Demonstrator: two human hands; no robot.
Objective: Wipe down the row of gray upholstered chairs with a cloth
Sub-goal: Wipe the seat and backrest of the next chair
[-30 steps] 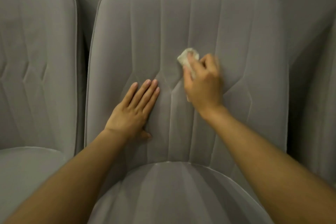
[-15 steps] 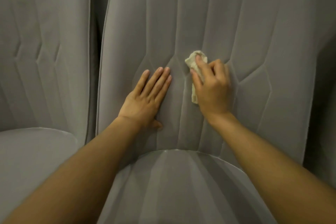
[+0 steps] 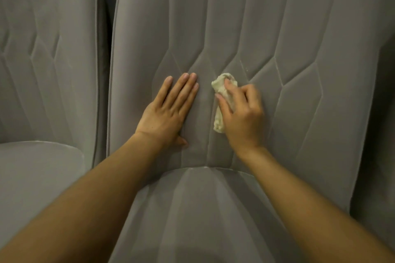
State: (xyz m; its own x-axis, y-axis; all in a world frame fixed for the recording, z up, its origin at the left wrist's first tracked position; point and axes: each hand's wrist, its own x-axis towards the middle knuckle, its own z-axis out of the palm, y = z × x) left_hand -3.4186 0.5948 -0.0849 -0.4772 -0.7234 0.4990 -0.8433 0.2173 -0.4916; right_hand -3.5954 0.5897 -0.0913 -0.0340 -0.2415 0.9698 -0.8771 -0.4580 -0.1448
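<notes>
On the middle chair (image 3: 235, 28), lower backrest: my right hand (image 3: 241, 111) clamped on the bunched cloth (image 3: 222, 92), now lower than a second ago and nearer the seat. My left hand (image 3: 168, 111) flat, fingers together, empty, bracing just left. Judgement: downward strokes nearly finished; left chair (image 3: 49, 49) pending.

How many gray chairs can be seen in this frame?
3, possibly more out of frame. The middle chair is being wiped by the right hand with the cloth; the left chair stands beside it; a sliver of the right chair shows at the edge.
</notes>
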